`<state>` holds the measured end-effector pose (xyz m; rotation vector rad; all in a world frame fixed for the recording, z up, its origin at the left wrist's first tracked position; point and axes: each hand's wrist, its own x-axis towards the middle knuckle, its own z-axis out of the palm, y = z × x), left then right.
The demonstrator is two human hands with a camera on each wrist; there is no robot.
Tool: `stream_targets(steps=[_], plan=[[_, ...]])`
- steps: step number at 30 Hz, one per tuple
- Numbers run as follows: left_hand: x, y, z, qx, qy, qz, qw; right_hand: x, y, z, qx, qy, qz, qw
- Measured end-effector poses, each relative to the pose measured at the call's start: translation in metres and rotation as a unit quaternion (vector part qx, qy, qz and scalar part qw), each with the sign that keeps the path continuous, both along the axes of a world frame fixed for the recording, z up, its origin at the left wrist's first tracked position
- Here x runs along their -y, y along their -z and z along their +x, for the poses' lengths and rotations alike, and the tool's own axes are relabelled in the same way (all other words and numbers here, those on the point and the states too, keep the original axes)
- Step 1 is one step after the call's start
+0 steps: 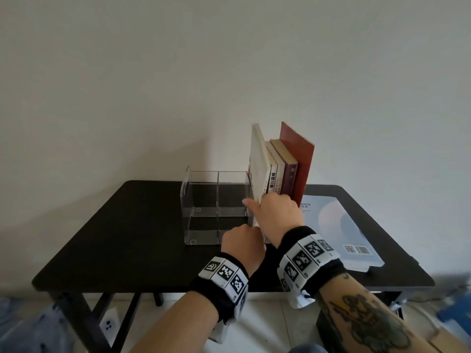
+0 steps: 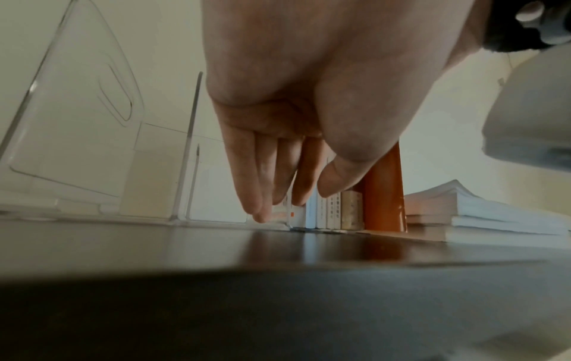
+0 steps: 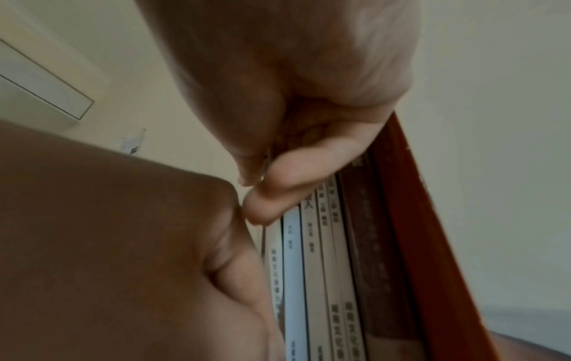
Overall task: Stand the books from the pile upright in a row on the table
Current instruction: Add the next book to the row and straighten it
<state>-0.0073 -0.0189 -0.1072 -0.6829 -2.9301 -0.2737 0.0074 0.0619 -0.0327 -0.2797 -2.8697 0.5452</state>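
Observation:
Several books stand upright at the right end of a clear acrylic holder on the black table. The leftmost, a white book, leans slightly left; a tall red-brown book closes the row on the right. My right hand pinches the white book at its spine, thumb on its left cover. My left hand is lower, and its straight fingers touch the foot of the white book near the tabletop. The pile lies flat to the right, a pale blue cover on top.
The holder's two left compartments hold nothing. The pile reaches close to the table's right edge. A wall rises just behind the table. Bare tabletop lies left of and in front of the holder.

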Motion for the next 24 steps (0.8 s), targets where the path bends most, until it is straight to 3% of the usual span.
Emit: stream_targets(steps=[7,11,14,24], plan=[[0.001,-0.002,0.004,-0.001,0.004,0.024,1.0,0.002,-0.004,0.007,-0.099,-0.023,-0.015,0.995],[0.001,-0.004,0.003,0.016,-0.015,0.034,0.999,0.003,-0.01,0.005,-0.187,-0.061,-0.076,0.977],[0.001,-0.004,0.003,0.013,-0.014,0.014,1.0,0.003,-0.008,0.007,-0.239,-0.101,-0.064,0.964],[-0.002,-0.014,0.006,0.017,-0.001,-0.024,1.0,-0.003,-0.004,-0.003,-0.198,-0.083,0.025,0.976]])
